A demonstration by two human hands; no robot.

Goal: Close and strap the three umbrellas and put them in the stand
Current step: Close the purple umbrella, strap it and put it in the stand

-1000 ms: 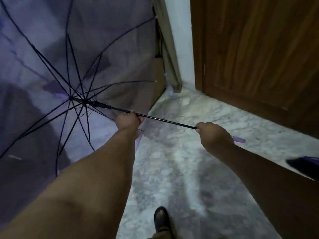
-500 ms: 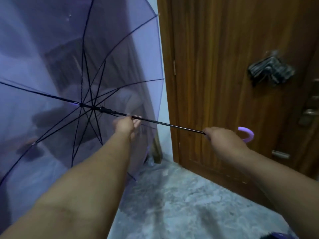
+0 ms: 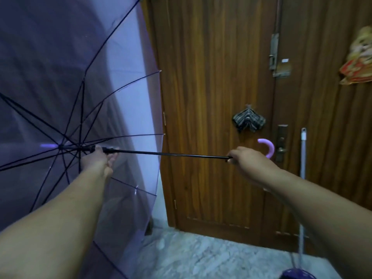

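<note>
An open umbrella with a see-through purple canopy (image 3: 124, 101) and dark ribs fills the left half of the view, held sideways. Its black shaft (image 3: 167, 154) runs level to the right and ends in a lilac hooked handle (image 3: 268, 148). My left hand (image 3: 98, 160) grips the shaft at the black runner, close to the hub of the ribs. At the handle end my right hand (image 3: 249, 160) holds the shaft, with the hook sticking out past it. No umbrella stand is in view.
A brown wooden door (image 3: 211, 97) with latches and a hung striped cloth (image 3: 248, 120) stands straight ahead. A white mop pole (image 3: 303, 158) leans on it at the right. Marble floor (image 3: 201, 256) lies below, with a purple object (image 3: 296, 274) at the bottom right edge.
The view and the umbrella have risen from the floor toward the door. The shaft is now level, and my left hand has slid up the shaft to the runner near the hub.
</note>
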